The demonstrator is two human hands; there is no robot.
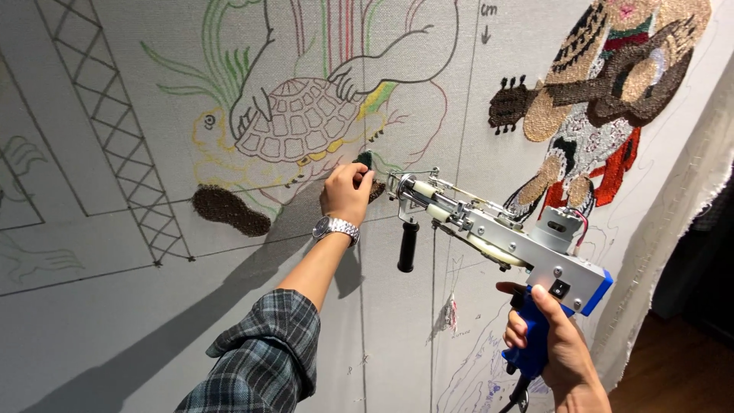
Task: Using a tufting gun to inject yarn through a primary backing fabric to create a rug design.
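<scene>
A stretched grey cloth [99, 306] with drawn outlines hangs upright in front of me. My left hand [348, 191], with a metal wristwatch, presses its fingertips on the cloth at a small dark green tufted patch [364, 159] below a drawn turtle [294, 122]. My right hand [554, 344] grips the blue handle of a silver tufting gun [497, 229]. The gun's needle end points left at the cloth, right beside my left fingers. A black side handle [407, 246] hangs under the gun.
A brown tufted oval [229, 210] lies left of my left hand. A tufted figure with a guitar [604, 92] fills the upper right of the cloth. The cloth's loose edge [673, 222] hangs at the right, with wooden floor [673, 367] below it.
</scene>
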